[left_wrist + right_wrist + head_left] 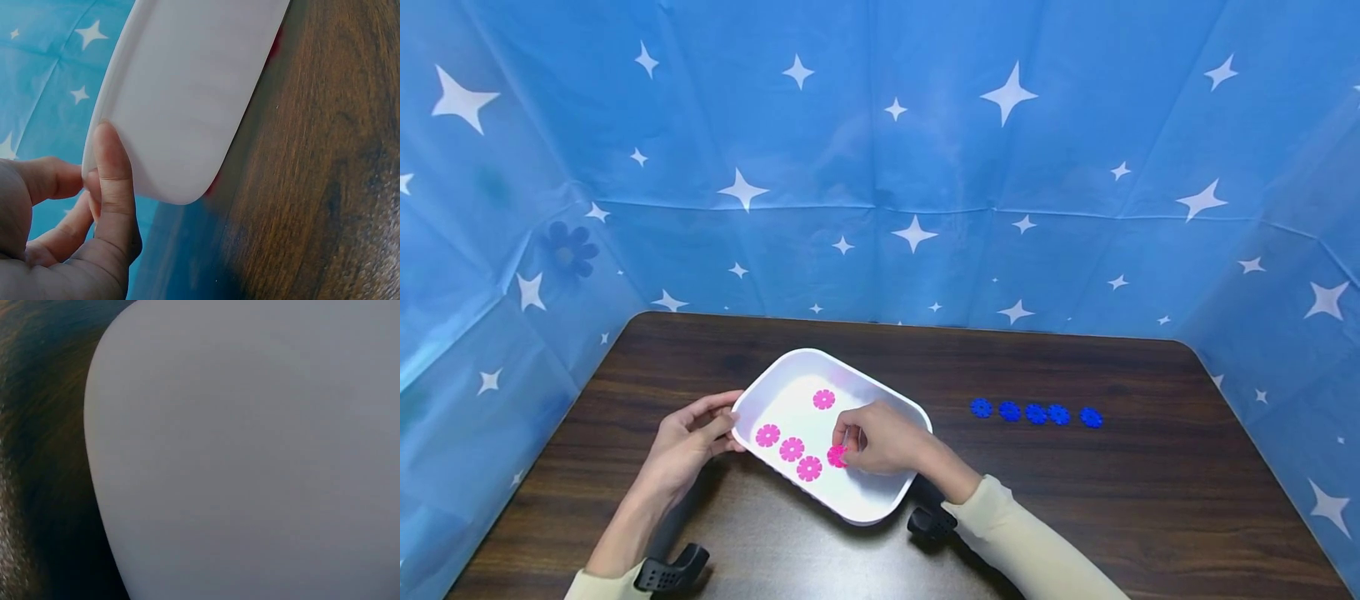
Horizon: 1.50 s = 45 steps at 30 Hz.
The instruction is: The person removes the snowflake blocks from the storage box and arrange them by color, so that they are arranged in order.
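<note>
A white plastic tray [868,500] stands at an angle on the table, its outer wall large in the left wrist view. My left hand [683,443] pinches the tray's left rim, thumb [114,162] lying along the outer wall. Inside the tray, my right hand [880,437] holds a pink notched plastic disc [837,456] between thumb and fingers, low over the tray floor. Three more pink discs [792,449] lie in a slanting row beside it, and a single pink disc [823,399] sits farther back. The right wrist view has only the tray wall [244,450], which hides the fingers.
Several blue notched discs [1036,414] lie in a row on the dark wooden table [1120,508], right of the tray. A blue curtain with white stars [880,167] hangs behind the table and along both sides. Each wrist wears a black camera strap [672,569].
</note>
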Motion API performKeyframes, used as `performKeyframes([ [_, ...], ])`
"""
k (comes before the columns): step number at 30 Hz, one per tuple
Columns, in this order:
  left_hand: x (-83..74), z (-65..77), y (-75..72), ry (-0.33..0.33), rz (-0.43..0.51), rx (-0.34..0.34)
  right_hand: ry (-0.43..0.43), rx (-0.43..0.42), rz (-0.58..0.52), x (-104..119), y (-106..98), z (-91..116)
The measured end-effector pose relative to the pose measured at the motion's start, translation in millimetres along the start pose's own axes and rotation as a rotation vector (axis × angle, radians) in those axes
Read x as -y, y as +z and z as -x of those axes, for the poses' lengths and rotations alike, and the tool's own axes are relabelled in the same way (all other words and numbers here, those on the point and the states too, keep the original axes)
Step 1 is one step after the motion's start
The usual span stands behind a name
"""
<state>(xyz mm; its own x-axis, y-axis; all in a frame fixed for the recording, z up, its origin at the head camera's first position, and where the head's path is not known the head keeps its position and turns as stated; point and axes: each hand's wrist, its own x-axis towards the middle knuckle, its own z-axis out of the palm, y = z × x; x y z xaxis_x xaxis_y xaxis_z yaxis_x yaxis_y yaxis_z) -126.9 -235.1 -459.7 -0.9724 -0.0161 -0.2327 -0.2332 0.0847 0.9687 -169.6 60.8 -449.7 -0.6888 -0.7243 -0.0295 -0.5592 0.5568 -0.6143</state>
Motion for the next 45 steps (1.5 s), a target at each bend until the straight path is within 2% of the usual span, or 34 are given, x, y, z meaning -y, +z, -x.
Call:
performKeyframes([
  [6, 1.2, 0.4, -1.1, -0.008, 0.009, 0.004, -0.047, -0.042, -0.023, 1.3, -1.1, 1.2],
  [10, 1.2, 0.3, -1.2, -0.011, 0.006, 0.001, -0.037, -0.074, -0.025, 5.0, -5.9, 4.9],
  [16, 0.1, 0.1, -1.2, -0.01, -0.003, -0.007, -0.047, -0.122, -0.08, 9.4, -17.1, 14.3],
  [25, -0.9, 0.8, -1.3, -0.018, -0.007, -0.007, -0.065, -0.223, -0.122, 2.5, -32.7, 35.1],
  [30, -0.5, 1.0, -1.4, -0.014, -0.003, -0.006, -0.02, -0.268, -0.137, -4.5, -39.4, 48.7],
  [36, 0.1, 0.5, -1.4, -0.011, -0.004, -0.007, 0.046, -0.319, -0.213, -15.1, -45.0, 65.9],
  [45, 1.3, -0.1, -0.3, 0.006, 0.001, 0.001, 0.179, -0.387, -0.284, -35.2, -54.4, 92.7],
])
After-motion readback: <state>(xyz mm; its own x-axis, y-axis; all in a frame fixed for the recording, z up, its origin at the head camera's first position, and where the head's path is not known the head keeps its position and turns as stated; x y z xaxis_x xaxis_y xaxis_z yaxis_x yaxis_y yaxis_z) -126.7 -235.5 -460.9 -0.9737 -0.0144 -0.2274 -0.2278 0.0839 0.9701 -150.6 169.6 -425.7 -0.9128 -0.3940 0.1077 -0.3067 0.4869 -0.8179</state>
